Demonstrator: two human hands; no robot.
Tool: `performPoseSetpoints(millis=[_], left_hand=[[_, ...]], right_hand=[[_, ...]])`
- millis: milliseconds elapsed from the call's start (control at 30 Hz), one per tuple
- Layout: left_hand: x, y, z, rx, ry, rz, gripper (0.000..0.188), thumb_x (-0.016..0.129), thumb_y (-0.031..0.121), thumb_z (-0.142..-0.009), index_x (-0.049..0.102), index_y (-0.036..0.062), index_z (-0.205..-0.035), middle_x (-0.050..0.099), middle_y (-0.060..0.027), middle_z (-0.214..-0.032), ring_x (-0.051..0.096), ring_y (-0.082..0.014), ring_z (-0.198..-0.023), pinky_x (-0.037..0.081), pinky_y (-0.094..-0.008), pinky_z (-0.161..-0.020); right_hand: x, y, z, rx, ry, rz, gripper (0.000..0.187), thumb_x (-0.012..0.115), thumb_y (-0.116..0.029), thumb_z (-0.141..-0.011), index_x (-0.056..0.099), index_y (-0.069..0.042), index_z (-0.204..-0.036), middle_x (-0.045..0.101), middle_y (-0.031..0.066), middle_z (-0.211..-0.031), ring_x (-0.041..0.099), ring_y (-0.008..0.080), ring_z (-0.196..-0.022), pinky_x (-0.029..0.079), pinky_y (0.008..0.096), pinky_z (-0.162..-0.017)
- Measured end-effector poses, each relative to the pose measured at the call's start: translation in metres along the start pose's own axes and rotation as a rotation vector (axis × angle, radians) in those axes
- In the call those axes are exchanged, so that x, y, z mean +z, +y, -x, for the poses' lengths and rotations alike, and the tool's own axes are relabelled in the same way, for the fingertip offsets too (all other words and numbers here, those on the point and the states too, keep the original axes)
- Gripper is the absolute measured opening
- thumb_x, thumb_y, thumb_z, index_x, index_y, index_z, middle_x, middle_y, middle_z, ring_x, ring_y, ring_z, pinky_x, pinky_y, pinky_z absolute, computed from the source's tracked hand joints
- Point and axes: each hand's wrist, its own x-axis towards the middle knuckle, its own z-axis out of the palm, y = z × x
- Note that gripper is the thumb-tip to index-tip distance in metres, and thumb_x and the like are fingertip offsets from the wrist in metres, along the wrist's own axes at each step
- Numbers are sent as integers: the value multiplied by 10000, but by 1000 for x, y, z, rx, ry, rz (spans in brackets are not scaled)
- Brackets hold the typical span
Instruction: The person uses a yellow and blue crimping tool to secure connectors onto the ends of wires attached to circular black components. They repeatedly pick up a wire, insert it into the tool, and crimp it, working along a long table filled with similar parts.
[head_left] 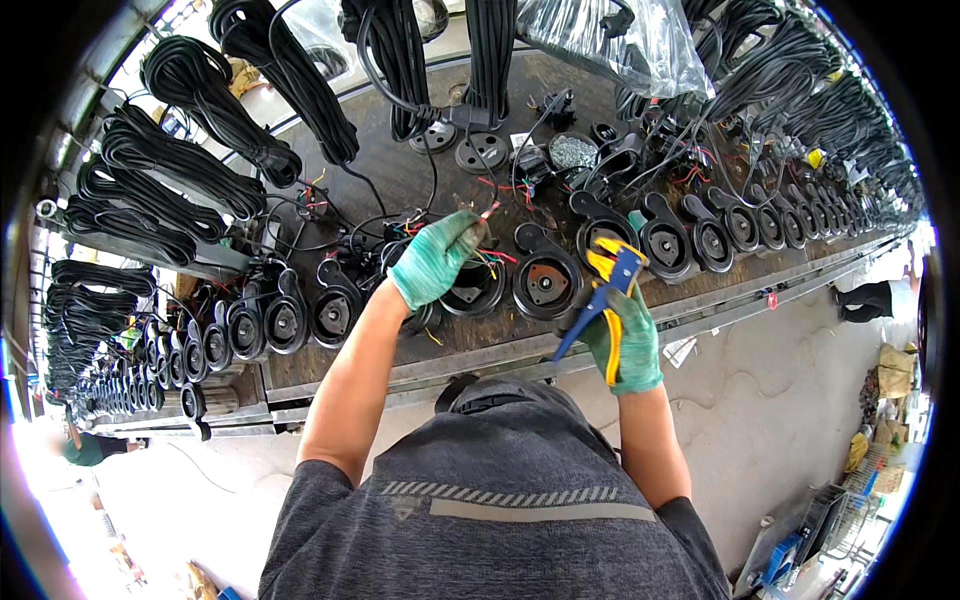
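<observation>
My left hand (438,262), in a green glove, pinches the thin reddish end of a cable (489,211). Red, yellow and other coloured wires (492,262) spread out beside its fingers, over a round black housing (474,296). In my gloved right hand (634,352) is a blue and yellow wire stripper (622,268), its jaws tilted up and its handles in my grip. Between both hands lies another round black housing (546,284) with a brownish plate inside. The stripper's jaws are apart from the wires.
More black housings (712,244) line the front of the dark workbench (440,85), on both sides. Coiled black cables (490,55) hang over its back, next to a clear plastic bag (625,50). Wired parts clutter the middle right. A person's legs (865,300) show far right.
</observation>
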Motion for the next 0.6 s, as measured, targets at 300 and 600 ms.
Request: performPoseSetpoints(millis=[300, 600], left_hand=[[-71, -51, -70, 147, 66, -487, 247, 556, 155, -1036, 660, 5, -1201, 657, -223, -1085, 637, -447, -984, 514, -468, -853], [-19, -46, -139, -138, -429, -805, 374, 590, 274, -1005, 634, 59, -1308, 683, -214, -1249, 642, -412, -1157, 508, -460, -987]], right_hand=[[-81, -17, 41, 6, 277, -75, 288, 601, -248, -990, 573, -57, -1202, 683, 152, -1022, 716, 349, -873, 598, 552, -809], [-128, -26, 63, -16, 400, -109, 332, 576, -242, -1019, 496, -129, -1321, 671, 158, -1036, 718, 369, -867, 605, 582, -797]])
